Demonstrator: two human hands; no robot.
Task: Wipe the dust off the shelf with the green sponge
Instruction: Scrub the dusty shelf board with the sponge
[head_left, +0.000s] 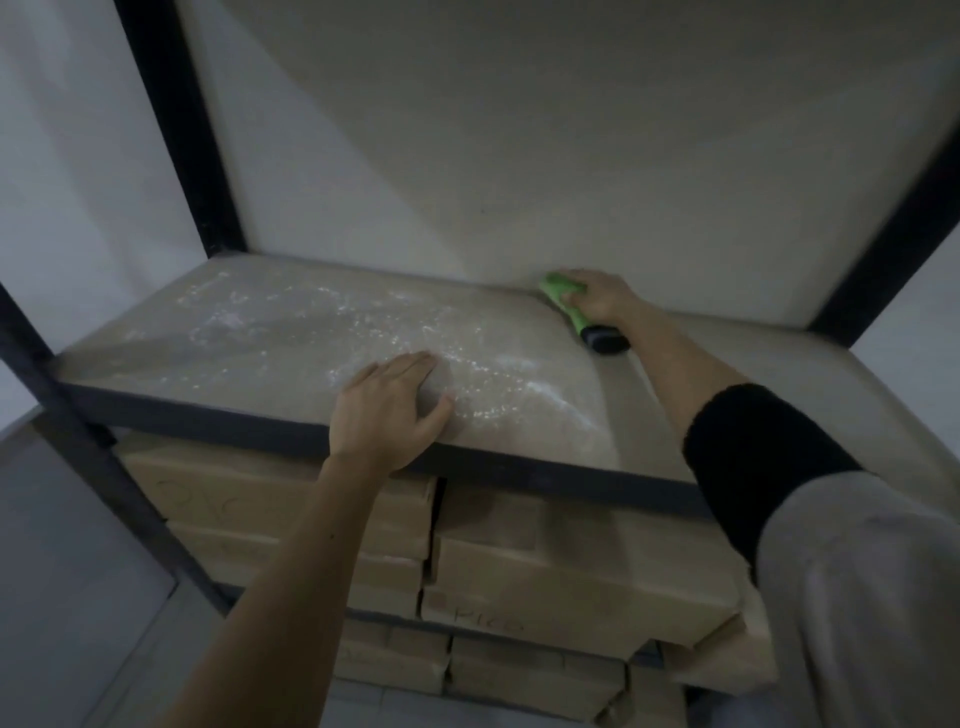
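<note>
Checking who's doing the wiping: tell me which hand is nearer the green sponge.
Right. The right hand holds the green sponge at the shelf's back edge; the left hand rests flat at the front edge, well apart from it.

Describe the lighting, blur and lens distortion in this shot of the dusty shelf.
Head view: dim, flat lighting with a greyish cast; the white dust on the grey shelf board catches the light; the wide-angle lens bows the black metal uprights; slight softness smears the green sponge with dark grip under the right hand; the left hand is fairly sharp.

open shelf top, left hand blocking front edge, apparently
</note>
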